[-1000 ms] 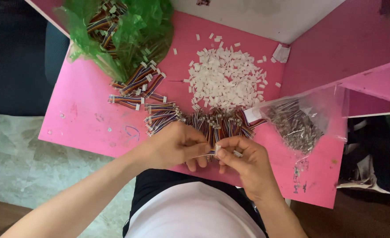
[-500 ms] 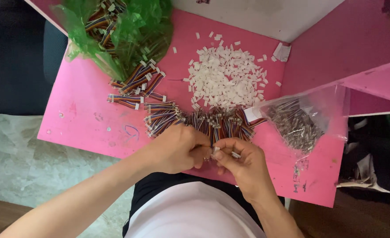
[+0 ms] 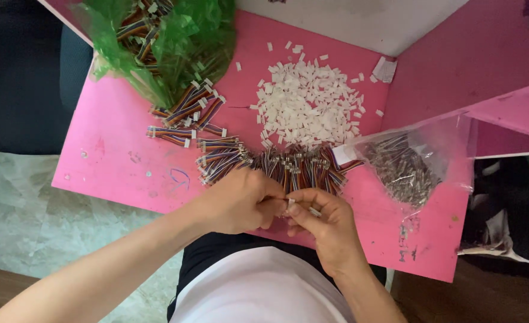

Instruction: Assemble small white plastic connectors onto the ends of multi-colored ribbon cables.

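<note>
pink tabletop (image 3: 115, 161) over grey stone floor (image 3: 19, 209). left hand (image 3: 240, 200) and right hand (image 3: 327, 224) pinched together on small white connector (image 3: 291, 203), fingertips touching. beyond the grip: green bag (image 3: 174, 36) up left, coloured wire bundles (image 3: 288, 167) just ahead, white connector pile (image 3: 309, 104) farther on, clear bag of metal pins (image 3: 405, 164) to the right.

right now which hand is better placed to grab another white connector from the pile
Probably the right hand: it lies nearer the white connector pile, almost straight below it. The left hand sits further left, and both hands pinch a small wire piece together.
</note>
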